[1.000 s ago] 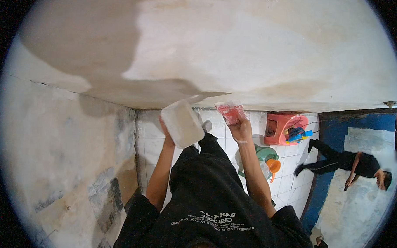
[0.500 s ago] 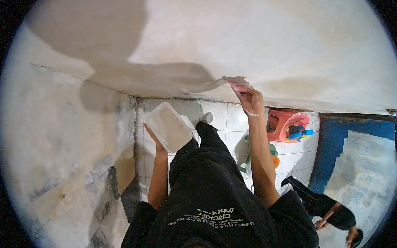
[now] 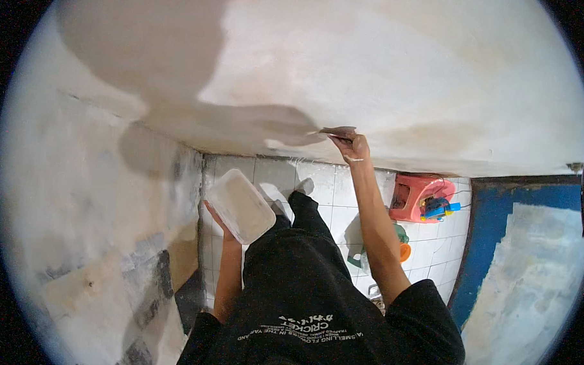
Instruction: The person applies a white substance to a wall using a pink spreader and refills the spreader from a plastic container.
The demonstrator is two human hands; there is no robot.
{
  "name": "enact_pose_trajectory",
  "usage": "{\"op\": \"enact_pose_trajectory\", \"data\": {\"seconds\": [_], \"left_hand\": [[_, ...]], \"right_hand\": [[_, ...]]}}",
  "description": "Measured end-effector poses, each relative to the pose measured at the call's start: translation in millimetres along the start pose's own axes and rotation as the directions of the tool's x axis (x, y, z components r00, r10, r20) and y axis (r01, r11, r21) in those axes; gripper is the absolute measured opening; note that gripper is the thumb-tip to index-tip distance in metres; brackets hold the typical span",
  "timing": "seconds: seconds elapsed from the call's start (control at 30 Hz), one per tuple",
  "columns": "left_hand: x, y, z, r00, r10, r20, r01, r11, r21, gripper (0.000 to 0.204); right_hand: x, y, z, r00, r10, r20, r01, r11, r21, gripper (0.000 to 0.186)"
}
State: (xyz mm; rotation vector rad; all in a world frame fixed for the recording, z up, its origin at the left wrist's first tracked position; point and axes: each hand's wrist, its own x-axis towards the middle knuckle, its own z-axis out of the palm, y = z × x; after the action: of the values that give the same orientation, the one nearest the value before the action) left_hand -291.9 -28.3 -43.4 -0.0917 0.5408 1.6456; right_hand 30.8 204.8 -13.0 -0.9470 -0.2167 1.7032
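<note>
Head cam: white tub (image 3: 257, 195) is held by L hand (image 3: 217, 220) at its L side, over tiled floor (image 3: 327, 184). Flat scraper (image 3: 339, 131) is pinched btwn R hand (image 3: 353, 148) fingers, close by pale wall (image 3: 399, 70); contact can't be told. Pink stool (image 3: 404, 202) is seen to R.

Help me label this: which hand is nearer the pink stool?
Right: the right hand is left of the pink stool, by the wall; the left hand, holding the white container, farther left.
</note>
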Motion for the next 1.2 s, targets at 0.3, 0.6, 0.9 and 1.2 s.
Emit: {"op": "enact_pose_trajectory", "data": {"seconds": [0.3,0.6,0.9,1.2], "left_hand": [[-4.8,-6.3,45.2,0.965,-0.084,0.249,0.105,0.992,-0.073,0.087],[16.7,-30.4,80.6,0.945,-0.096,0.313,0.162,0.968,-0.193,0.092],[28.5,-53.0,70.9,0.994,-0.055,0.090,0.069,0.986,-0.155,0.091],[30.4,-73.2,120.5,0.986,-0.065,0.152,0.070,0.997,-0.028,0.082]], "right_hand": [[-120.9,-46.9,66.4,0.989,-0.074,0.129,0.078,0.996,-0.031,0.020],[36.7,45.6,-61.8,0.997,-0.068,0.043,0.072,0.993,-0.099,0.033],[-163.0,-26.7,81.4,0.982,-0.166,0.087,0.179,0.969,-0.170,0.023],[-241.1,-24.3,156.1,0.833,-0.315,0.455,0.478,-0.004,-0.878,0.022]]}}
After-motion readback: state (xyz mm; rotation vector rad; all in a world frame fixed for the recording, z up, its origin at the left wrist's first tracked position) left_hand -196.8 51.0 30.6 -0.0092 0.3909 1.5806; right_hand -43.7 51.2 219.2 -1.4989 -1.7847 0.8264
